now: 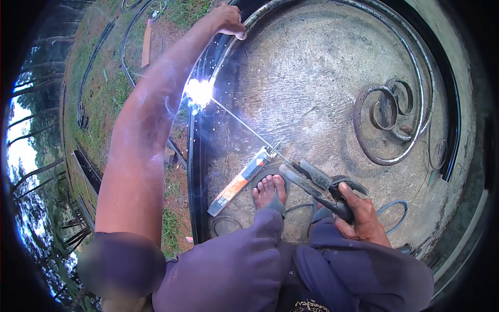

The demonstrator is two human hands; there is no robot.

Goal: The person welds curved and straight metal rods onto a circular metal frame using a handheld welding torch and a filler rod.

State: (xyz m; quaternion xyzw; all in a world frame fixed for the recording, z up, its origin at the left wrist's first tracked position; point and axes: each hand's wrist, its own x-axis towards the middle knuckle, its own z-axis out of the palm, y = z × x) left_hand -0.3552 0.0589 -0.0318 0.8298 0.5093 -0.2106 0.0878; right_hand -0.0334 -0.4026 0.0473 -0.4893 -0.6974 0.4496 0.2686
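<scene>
At far left is grass (174, 229). An arm reaches up to the left hand (227, 22), which curls over a curved bar (260, 13) at the top; the wrapped fingers are partly hidden. The bar looks stiff, a little springy and fairly heavy, and likely too hot to touch near the glare; the safer hold seems to be well back from it, where this hand is. It is narrow, rounded and silvery with darker marks, sweeping around the upper part of a pale concrete slab (306, 78).

Below that hand, a blinding blue-white arc (199, 92) throws sparks and hides the bar's near end. A black strip (196, 171) runs beneath.

From the arc, a thin, straight grey rod (241, 123) slants down to the right. It is probably light, with a brittle coating, best managed only through its clamp. A white, orange and blue box (239, 181) lies beside a sandalled foot (269, 190).

The dark, worn holder (317, 175) pinches the rod; it seems solid, and the handle is the place to grip. The right hand (361, 213) is closed around that handle.

Farther right, a brown and silver scroll (358, 122) coils on the concrete, probably rigid; whether it joins the bar, I cannot tell.
</scene>
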